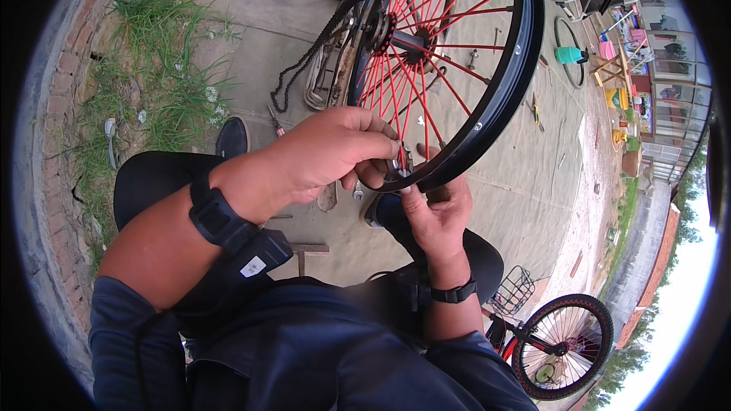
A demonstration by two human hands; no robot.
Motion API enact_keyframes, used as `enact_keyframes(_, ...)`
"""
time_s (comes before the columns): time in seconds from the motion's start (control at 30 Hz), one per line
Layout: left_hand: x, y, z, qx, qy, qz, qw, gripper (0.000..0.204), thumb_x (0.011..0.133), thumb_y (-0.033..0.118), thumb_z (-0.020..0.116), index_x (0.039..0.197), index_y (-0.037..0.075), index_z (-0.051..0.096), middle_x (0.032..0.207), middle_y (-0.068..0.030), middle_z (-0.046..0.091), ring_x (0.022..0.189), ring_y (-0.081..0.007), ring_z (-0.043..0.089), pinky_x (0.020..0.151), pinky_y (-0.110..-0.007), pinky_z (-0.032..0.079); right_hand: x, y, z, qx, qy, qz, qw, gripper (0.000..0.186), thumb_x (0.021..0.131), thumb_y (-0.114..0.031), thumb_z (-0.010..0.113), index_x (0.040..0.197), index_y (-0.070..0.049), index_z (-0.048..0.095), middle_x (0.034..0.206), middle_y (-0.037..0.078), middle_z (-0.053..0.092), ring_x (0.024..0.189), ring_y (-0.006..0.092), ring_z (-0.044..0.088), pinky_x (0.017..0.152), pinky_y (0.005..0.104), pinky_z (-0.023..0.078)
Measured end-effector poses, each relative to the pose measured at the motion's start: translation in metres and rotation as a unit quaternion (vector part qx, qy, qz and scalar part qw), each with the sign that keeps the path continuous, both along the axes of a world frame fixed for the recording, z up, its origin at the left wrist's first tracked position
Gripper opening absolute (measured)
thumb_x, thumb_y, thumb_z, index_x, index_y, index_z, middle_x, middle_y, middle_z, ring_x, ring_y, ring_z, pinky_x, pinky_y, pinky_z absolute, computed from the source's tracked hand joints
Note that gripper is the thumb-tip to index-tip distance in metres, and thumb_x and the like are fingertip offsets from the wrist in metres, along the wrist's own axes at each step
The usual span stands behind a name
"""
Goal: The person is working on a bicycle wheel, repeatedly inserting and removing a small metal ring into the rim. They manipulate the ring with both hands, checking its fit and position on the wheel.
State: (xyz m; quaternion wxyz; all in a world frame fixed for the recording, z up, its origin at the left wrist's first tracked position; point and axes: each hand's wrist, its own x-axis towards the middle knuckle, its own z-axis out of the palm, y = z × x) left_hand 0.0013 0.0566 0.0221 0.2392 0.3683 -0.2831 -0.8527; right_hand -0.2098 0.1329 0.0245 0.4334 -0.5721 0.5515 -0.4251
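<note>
A bicycle wheel with a black rim point(499, 99), bare of any tyre, and red spokes point(464, 14) stands in front of me, mounted in a bike frame point(358, 38). My left hand point(343, 148) pinches a small metal spoke wrench point(403, 161) at the rim's near edge, where a red spoke meets it. Its fingertips partly hide the tool. From below, my right hand point(442, 217) grips the same stretch of rim, thumb at the near side and fingers round behind. A loose chain point(304, 57) hangs left of the hub point(411, 44).
Pliers point(537, 113), a wrench point(358, 190) and a screwdriver point(276, 123) lie on the ground. Grass point(164, 68) and a brick edging point(65, 91) border the left. Another bicycle wheel point(563, 346) stands at the lower right, near a wire basket point(514, 289).
</note>
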Motion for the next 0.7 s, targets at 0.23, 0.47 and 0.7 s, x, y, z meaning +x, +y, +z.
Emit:
enact_keyframes(0.23,0.0,0.005,-0.007,-0.004,0.049,0.009,0.999,0.025,0.099,0.019,0.069,0.118,0.003,0.065,0.096,-0.0051,0.072,0.079,-0.0117,0.07,0.055,-0.021,0.049,-0.011,-0.003,-0.01,-0.039,0.092,0.05,0.994,0.035,0.089,-0.002,0.078,0.121,-0.002,0.065,0.096,0.001,0.068,0.085,0.0115,0.064,0.073,0.0289,0.054)
enact_keyframes(0.47,-0.011,0.004,-0.002,-0.076,-0.064,-0.052,0.994,0.028,0.099,0.026,0.072,0.112,0.001,0.066,0.089,-0.0021,0.07,0.07,-0.0075,0.061,0.054,-0.022,0.044,0.004,0.001,-0.01,-0.013,-0.04,-0.03,0.999,0.035,0.087,-0.001,0.079,0.117,-0.003,0.061,0.101,0.003,0.066,0.085,0.0124,0.064,0.075,0.0288,0.054)
enact_keyframes(0.7,-0.023,0.01,-0.002,-0.114,-0.126,0.007,0.985,0.032,0.1,0.029,0.07,0.111,0.0,0.063,0.081,-0.0026,0.067,0.063,-0.0058,0.057,0.052,-0.022,0.042,-0.003,-0.001,-0.014,-0.038,0.049,0.008,0.998,0.033,0.087,-0.003,0.08,0.115,-0.003,0.063,0.096,0.003,0.067,0.083,0.0121,0.064,0.074,0.0289,0.054)
